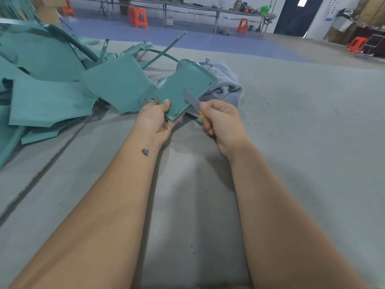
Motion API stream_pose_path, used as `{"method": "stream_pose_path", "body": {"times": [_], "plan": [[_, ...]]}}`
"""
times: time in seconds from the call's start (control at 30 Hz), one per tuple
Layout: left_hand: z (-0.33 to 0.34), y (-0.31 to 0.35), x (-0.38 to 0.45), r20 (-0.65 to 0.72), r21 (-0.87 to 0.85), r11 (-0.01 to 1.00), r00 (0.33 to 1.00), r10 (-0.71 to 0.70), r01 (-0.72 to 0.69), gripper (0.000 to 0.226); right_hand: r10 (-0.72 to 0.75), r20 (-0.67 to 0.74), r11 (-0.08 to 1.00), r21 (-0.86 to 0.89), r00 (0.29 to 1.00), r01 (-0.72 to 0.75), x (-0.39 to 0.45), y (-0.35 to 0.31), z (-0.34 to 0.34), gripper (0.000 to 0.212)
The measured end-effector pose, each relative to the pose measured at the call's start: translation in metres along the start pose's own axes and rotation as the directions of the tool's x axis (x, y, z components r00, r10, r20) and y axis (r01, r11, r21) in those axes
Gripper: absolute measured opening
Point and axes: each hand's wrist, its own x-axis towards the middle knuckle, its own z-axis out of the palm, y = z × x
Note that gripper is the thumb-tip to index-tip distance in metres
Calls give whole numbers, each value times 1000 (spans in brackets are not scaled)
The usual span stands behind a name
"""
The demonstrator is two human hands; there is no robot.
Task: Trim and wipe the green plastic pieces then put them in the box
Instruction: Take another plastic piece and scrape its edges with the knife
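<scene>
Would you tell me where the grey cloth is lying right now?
In the head view the grey cloth lies bunched on the work surface, right of centre, just behind the green piece gripped by the left hand.

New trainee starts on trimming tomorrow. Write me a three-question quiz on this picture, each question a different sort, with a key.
1. True or false: the left hand grips the green plastic piece by its near edge.
2. What does the right hand hold?
A. the grey cloth
B. a knife with a yellow handle
C. nothing
3. Fill in: behind the held piece, on the mat, lies a crumpled grey ____.

Key
1. True; the thumb lies on its face.
2. B; the knife has its blade against the piece's right edge.
3. cloth; the pile of green pieces lies to the left.
</scene>
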Motion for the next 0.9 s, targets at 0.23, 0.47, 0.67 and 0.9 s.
{"method": "stream_pose_path", "body": {"times": [0.23, 0.47, 0.67, 0.9], "plan": [[1, -1, -2, 22, 129, 992, 1000, -13, 10, 20, 217, -315, 872, 489, 924, -38, 10, -1, -13, 30], [0, 0, 0, -13, 12, 999, 999, -37, 37, 16, -33, 170, 995, 97, 985, 16, -2, -2, -7, 25], [1, 3, -3, -2, -55, 996, 998, -65, 65, 16, -51, 125, 999, 24, 991, 48, -4, -2, -4, 24], [-1, 3, -2, -4, -23, 997, 997, -76, 76, 13, -29, 28, 995, 93, 999, 27, -2, -2, -5, 25]]}}
